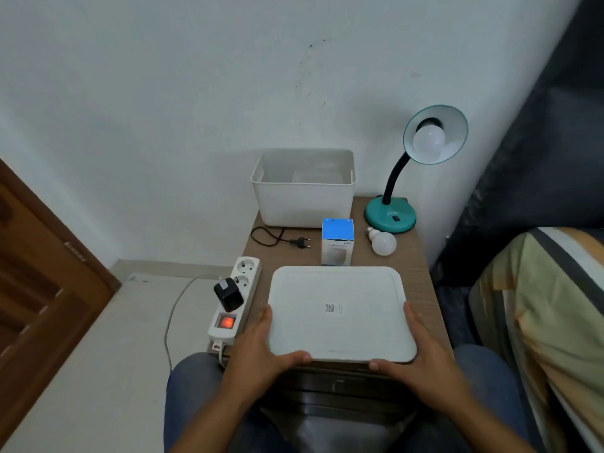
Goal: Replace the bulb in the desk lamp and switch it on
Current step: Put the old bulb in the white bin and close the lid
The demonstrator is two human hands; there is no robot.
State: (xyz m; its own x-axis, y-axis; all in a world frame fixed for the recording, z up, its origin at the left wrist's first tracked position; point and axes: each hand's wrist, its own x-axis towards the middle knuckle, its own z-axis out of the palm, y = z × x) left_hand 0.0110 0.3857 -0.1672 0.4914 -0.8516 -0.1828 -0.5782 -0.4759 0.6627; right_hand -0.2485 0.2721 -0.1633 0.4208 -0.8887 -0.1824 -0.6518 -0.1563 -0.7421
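A teal desk lamp (390,215) stands at the back right of the small wooden table (421,276), with a white bulb (428,140) in its shade, unlit. A loose white bulb (382,242) lies in front of the lamp's base, beside a blue and white bulb box (337,241). The lamp's black plug (300,242) lies unplugged on the table. My left hand (261,349) and my right hand (416,351) grip the near corners of a white lid (340,312) that lies flat at the table's front.
An open white bin (304,204) stands at the back against the wall. A white power strip (233,300) with a lit red switch and a black adapter lies along the table's left edge. A bed is on the right, a wooden door on the left.
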